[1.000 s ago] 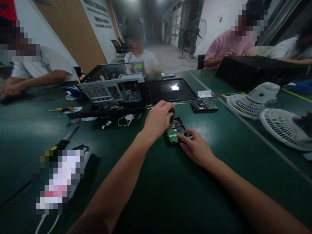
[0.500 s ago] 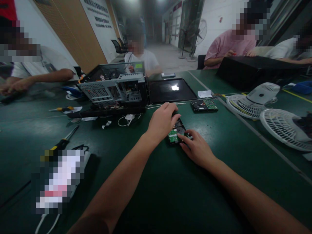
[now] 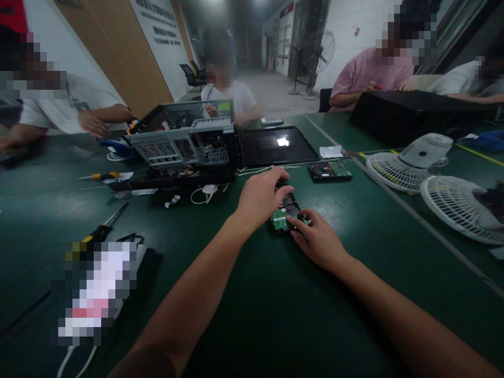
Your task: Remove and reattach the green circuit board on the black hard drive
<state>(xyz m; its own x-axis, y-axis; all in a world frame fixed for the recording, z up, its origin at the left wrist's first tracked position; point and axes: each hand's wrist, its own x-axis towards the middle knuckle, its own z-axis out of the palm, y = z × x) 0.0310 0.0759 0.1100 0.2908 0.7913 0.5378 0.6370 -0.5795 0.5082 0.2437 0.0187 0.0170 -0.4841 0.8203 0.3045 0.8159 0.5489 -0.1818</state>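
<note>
A hard drive (image 3: 290, 206) with a green circuit board at its near end lies flat on the green table in front of me. My left hand (image 3: 264, 197) is bent over its far end, with the fingers curled down around it; the fingertips are partly hidden. From the near right side, my right hand (image 3: 317, 236) grips the drive's edge, its index finger reaching onto the circuit board. A second hard drive (image 3: 329, 171) rests beyond, to the right, touched by neither hand.
An opened computer case (image 3: 185, 142) stands at the back left beside a flat black panel (image 3: 277, 146). Screwdrivers (image 3: 98, 233) and a power strip with a blurred-out top (image 3: 129, 281) lie left. White fan parts (image 3: 409, 163) and a black case (image 3: 421, 118) occupy the right. Several people sit around.
Both my hands stay on the hard drive, the left one shifting only very slightly. At the far left, a person's hand has moved toward the computer case.
</note>
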